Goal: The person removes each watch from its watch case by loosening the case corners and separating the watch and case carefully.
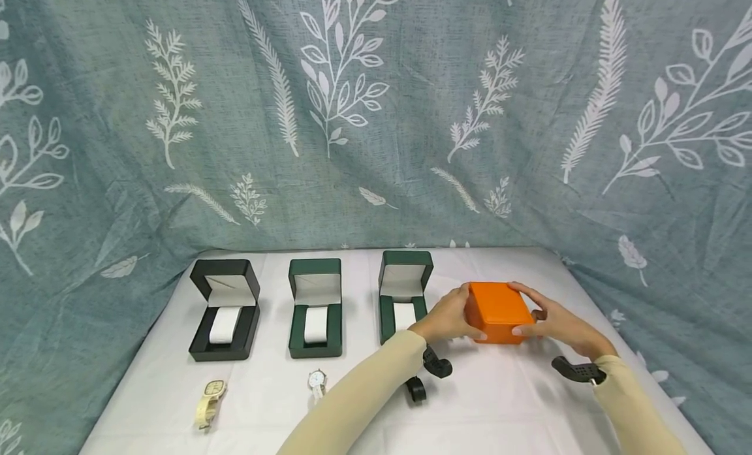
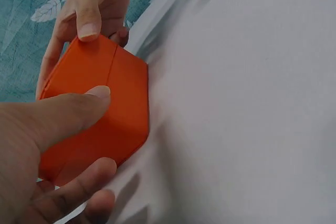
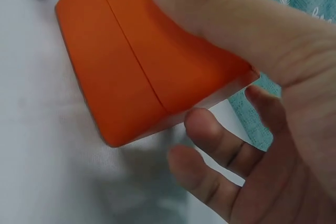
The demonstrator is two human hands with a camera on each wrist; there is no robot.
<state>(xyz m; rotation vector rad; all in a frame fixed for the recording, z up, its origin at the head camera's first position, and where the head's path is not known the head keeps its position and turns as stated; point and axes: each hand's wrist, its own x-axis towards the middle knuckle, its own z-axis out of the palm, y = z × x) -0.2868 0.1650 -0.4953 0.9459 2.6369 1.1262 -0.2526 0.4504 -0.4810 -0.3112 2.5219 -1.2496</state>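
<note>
Both hands grip a closed orange box at the right of the table. My left hand holds its left side, thumb across the front face. On the right side is my right hand, its thumb also on the front and its index finger reaching the top back edge. A seam runs round the box between lid and base. In the right wrist view, the lower fingers curl in beside the box's end. The box sits close over the white cloth.
Left of the orange box stand an open black watch box and two open green ones, each with a white cushion. In front lie a gold watch, a white-dial watch and a black strap, partly behind my left sleeve.
</note>
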